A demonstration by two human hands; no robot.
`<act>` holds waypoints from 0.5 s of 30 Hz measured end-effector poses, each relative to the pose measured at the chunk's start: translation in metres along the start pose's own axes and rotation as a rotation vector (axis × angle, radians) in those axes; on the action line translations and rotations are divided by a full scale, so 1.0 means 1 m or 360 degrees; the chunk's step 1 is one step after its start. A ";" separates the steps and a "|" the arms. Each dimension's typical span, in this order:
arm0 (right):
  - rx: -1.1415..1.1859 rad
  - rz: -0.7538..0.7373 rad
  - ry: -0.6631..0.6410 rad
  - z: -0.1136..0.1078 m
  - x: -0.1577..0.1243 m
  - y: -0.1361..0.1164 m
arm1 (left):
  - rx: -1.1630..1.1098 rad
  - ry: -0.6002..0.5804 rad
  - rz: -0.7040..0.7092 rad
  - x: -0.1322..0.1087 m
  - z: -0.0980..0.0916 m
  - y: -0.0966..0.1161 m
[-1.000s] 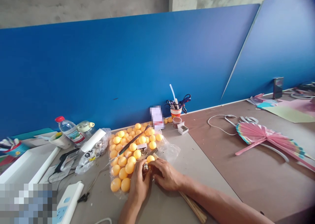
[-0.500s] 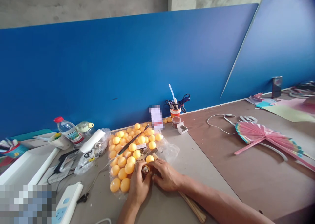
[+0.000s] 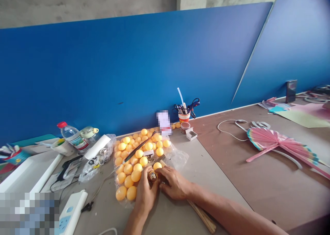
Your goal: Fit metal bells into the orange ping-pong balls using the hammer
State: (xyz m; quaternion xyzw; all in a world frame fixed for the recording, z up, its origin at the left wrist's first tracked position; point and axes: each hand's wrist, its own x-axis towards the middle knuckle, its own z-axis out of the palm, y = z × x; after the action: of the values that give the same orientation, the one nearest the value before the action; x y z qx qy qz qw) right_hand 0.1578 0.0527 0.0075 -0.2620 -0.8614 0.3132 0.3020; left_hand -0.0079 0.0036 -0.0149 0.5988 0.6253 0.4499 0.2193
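Note:
My left hand (image 3: 144, 191) and my right hand (image 3: 174, 183) meet over the grey table, fingers pinched together around a small shiny metal piece (image 3: 152, 175) that I cannot name. Right behind them lies a clear plastic bag of orange ping-pong balls (image 3: 134, 159), with one loose ball (image 3: 157, 166) touching my right fingertips. A long dark stick (image 3: 139, 147) lies across the balls. Under my right forearm runs a wooden stick (image 3: 203, 218).
A water bottle (image 3: 73, 136), a white roll (image 3: 97, 147), a plastic bag (image 3: 90, 164) and a white power strip (image 3: 70, 214) lie to the left. A cup of scissors (image 3: 185, 114) stands by the blue partition. A pink paper fan (image 3: 275, 143) and white cord lie on the right.
Both hands stay pinched on the small piece with only slight finger shifts. The view has barely moved.

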 end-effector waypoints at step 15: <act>-0.0016 -0.0034 0.0048 0.004 -0.002 0.004 | 0.0057 0.0098 0.0119 -0.003 0.003 -0.001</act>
State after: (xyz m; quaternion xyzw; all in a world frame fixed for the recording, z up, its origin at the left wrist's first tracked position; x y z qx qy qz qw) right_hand 0.1576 0.0528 0.0018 -0.2590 -0.8610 0.3017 0.3171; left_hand -0.0051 0.0021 -0.0183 0.6115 0.6168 0.4647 0.1722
